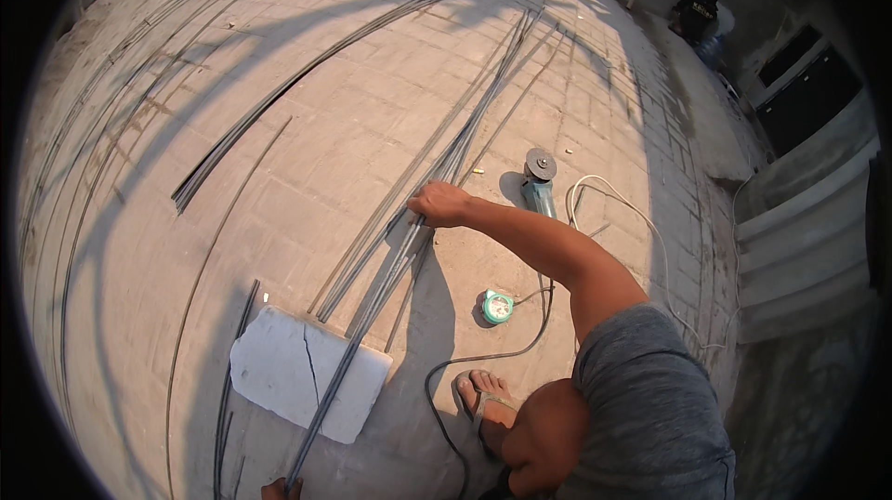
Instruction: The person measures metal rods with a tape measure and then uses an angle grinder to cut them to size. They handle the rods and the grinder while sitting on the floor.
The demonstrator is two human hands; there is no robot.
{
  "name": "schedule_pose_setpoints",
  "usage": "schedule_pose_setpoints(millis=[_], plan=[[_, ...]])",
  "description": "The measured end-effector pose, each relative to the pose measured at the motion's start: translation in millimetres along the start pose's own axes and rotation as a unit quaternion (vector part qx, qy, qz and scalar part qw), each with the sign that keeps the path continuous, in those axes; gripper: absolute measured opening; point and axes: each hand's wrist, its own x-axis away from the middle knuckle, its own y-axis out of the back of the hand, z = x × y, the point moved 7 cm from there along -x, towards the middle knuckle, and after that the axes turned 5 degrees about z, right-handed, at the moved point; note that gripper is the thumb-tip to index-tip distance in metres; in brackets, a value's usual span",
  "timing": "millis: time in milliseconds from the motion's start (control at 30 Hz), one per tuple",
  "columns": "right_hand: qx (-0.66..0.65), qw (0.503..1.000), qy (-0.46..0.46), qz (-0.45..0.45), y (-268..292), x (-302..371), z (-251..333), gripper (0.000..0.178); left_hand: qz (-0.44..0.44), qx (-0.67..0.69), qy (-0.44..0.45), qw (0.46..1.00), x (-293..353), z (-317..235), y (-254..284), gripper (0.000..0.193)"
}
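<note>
A bundle of long thin steel rebar rods runs slantwise through the middle of the head view. My right hand is closed around the rods about midway along, its arm reaching in from the lower right. At the bottom edge, my left hand is partly cut off; its fingers close around the near end of the bundle. The rods pass over a cracked pale slab lying on the ground. Other rods lie beneath and beside the held ones, pointing toward the far side.
An angle grinder with its disc upward lies right of my hand, near a pale cord. A round green tape measure and a dark cable lie near my sandalled foot. More rods lie leftward. A person crouches far right.
</note>
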Motion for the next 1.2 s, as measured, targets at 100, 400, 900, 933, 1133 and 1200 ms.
schedule_pose_setpoints(millis=[100, 400, 900, 933, 1133, 1200], plan=[[-0.002, 1.000, 0.013, -0.003, -4, -4, 12, 0.021, 0.010, 0.003, -0.010, 1.000, -5, 13, -7, 0.041], [-0.029, 1.000, 0.004, 0.004, -1, 6, 41, 0.019, -0.011, -0.007, -0.033, 0.999, -1, 29, -9, 0.039], [0.007, 0.999, 0.027, 0.036, 8, -5, 68, 0.016, 0.003, 0.006, 0.005, 1.000, 9, 43, -16, 0.038], [0.011, 0.999, 0.025, 0.025, 12, -12, 67, 0.016, -0.110, 0.058, -0.076, 0.989, -3, 94, -34, 0.045], [-0.045, 0.994, -0.008, -0.102, 56, 42, 66, 0.063, -0.083, 0.008, 0.028, 0.996, 1, 46, 1, 0.045], [-0.055, 0.986, -0.051, -0.151, 62, 73, 58, 0.062, -0.122, 0.016, -0.012, 0.992, 5, 45, -2, 0.045]])
